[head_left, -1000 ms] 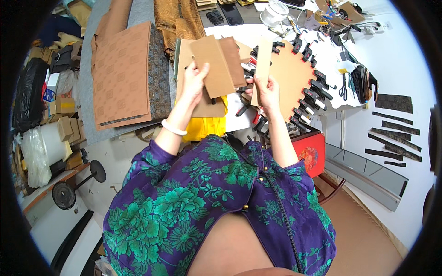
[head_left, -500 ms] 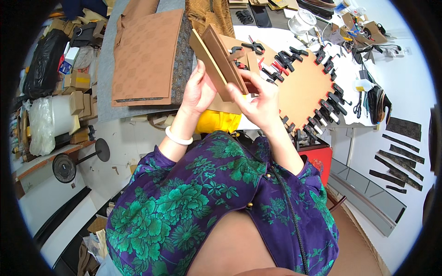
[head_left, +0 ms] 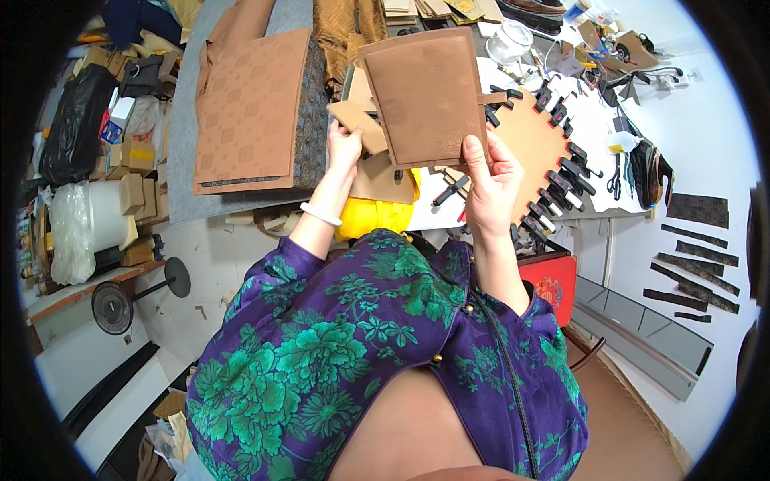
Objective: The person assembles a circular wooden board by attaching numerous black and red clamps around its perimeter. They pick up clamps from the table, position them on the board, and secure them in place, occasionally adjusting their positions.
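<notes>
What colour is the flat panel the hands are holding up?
Brown, with a faint embossed texture; the panel shows best in the head view.

Two hands, left (head_left: 343,148) and right (head_left: 491,180), are showing, each gripping one brown board (head_left: 427,94). One white bracelet (head_left: 320,214) is circling the left wrist. Roughly a dozen black clamps (head_left: 561,170) are biting one tan panel's (head_left: 531,144) edge.

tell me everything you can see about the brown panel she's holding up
The brown panel is a flat rectangle, apparently board covered in faintly patterned brown fabric, with a raised border around its edge and a small tab on its right side. It is held upright, tilted slightly, above the table. The right hand pinches its lower right corner; the left hand is at its lower left, holding a smaller cardboard piece.
</notes>
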A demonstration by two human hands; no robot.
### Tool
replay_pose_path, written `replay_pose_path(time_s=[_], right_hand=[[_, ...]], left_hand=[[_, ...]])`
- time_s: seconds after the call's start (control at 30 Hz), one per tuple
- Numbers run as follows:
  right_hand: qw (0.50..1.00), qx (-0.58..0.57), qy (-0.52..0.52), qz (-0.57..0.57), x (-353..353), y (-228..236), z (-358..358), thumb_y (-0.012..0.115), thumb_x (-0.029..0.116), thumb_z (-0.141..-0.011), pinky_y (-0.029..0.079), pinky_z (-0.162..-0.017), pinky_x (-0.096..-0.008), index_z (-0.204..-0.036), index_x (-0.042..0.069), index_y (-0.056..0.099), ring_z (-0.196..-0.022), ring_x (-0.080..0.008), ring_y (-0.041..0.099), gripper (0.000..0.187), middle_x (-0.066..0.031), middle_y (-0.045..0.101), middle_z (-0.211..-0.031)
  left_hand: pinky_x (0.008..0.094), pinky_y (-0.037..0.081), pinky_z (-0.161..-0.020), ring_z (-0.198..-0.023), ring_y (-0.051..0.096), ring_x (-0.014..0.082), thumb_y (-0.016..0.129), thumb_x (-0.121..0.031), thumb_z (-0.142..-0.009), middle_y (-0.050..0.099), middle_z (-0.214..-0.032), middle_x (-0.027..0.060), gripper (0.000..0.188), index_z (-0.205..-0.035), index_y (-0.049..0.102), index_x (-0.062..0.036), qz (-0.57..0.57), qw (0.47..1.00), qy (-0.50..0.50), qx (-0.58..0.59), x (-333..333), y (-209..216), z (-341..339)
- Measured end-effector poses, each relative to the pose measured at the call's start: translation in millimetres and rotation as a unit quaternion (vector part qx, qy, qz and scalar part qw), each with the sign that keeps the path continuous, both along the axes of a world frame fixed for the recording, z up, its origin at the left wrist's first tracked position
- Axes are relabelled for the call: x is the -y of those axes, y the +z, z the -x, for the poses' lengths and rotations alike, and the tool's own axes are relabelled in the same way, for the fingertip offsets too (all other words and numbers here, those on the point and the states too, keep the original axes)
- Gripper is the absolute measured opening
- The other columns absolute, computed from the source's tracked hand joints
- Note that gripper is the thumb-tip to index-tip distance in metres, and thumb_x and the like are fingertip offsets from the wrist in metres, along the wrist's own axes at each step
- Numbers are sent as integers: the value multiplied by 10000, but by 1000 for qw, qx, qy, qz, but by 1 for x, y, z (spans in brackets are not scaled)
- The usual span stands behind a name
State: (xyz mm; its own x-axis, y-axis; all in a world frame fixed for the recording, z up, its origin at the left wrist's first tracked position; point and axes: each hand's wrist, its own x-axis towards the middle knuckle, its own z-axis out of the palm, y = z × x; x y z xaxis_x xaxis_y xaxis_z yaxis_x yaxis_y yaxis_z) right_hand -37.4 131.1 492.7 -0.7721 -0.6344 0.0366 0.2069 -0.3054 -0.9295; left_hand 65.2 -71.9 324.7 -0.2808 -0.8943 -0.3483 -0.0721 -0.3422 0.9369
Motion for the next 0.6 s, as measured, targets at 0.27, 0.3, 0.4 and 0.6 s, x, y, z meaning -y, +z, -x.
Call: replay_pose_path(time_s=[0.27, 0.3, 0.4, 0.6], right_hand=[[966, 210, 112, 97, -5, -35, 1, 601, 239, -1015, 602, -818, -296, -1213, -16, 614, -943, -164, 707, 323, -111, 707, -1117], [964, 216, 117, 99, -4, -32, -2, 599, 240, -1015, 600, -824, -296, -1212, -15, 612, -953, -166, 705, 322, -113, 705, -1122], [959, 224, 136, 108, -7, -30, -6, 586, 239, -1022, 595, -845, -309, -1231, -22, 596, -995, -176, 697, 334, -127, 695, -1150], [944, 246, 189, 114, -10, -32, -6, 575, 244, -1027, 593, -870, -329, -1231, -35, 599, -1001, -191, 703, 346, -134, 694, -1165]], left_hand=[[301, 492, -984, -1133, 616, 141, 645, -84, -960, 657, -1223, 125, 388, -1310, 543, 48, 137, 915, -282, -254, -70, 201, -6], [288, 507, -952, -1102, 623, 131, 651, -41, -945, 661, -1208, 121, 385, -1307, 552, 47, 143, 918, -270, -253, -73, 203, -6], [259, 550, -858, -988, 658, 113, 674, 35, -913, 686, -1140, 112, 353, -1257, 595, 57, 154, 927, -227, -258, -79, 208, -6], [219, 505, -620, -722, 591, 26, 689, -103, -951, 695, -779, 4, 169, -912, 704, 61, 190, 962, -120, -157, -81, 222, -4]])
